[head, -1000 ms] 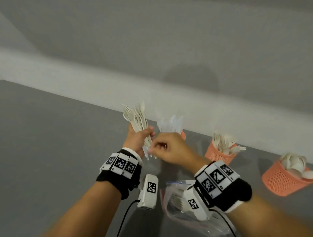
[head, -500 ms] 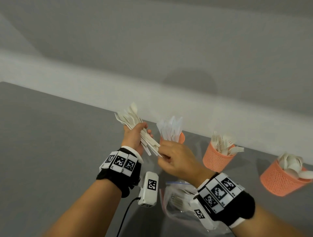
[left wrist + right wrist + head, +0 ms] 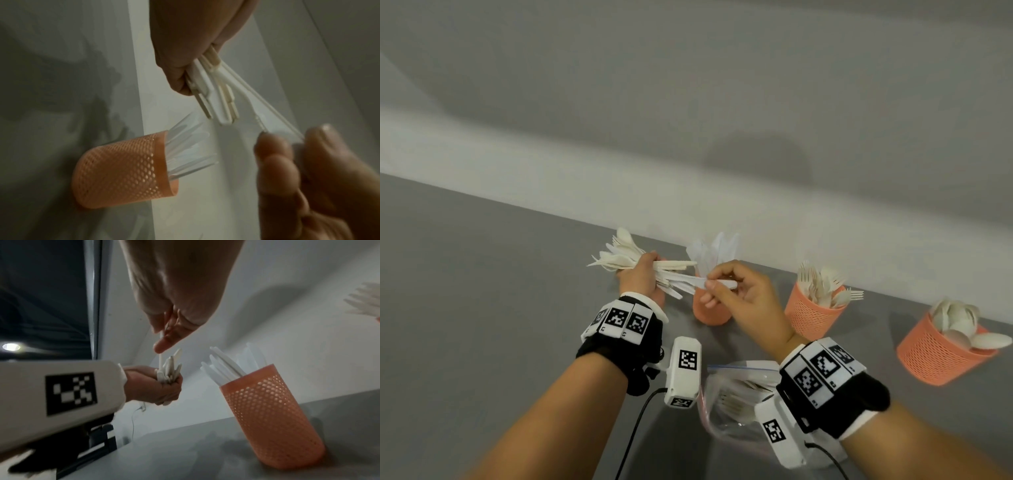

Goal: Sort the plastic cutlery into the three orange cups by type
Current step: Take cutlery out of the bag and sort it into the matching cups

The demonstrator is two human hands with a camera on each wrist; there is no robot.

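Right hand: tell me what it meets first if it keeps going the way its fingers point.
The right hand pinches one white plastic handle and points at the left hand; it would likely meet the white plastic cutlery bundle gripped there first, though depth is uncertain.

Right hand [image 3: 172, 308] at top centre, thumb and finger pinched on the end of one thin white utensil [image 3: 160, 356]. Below it, left hand [image 3: 153, 387] wrapped round a bundle of cutlery [image 3: 169, 369], handles pointing up. White wrist device [image 3: 59, 402] with a black square marker at lower left. To the right, orange mesh cup [image 3: 271, 415] upright on the grey desk [image 3: 185, 456], packed with white knives [image 3: 228, 365]. Blurred pale cutlery tips [image 3: 366, 303] at far right edge.
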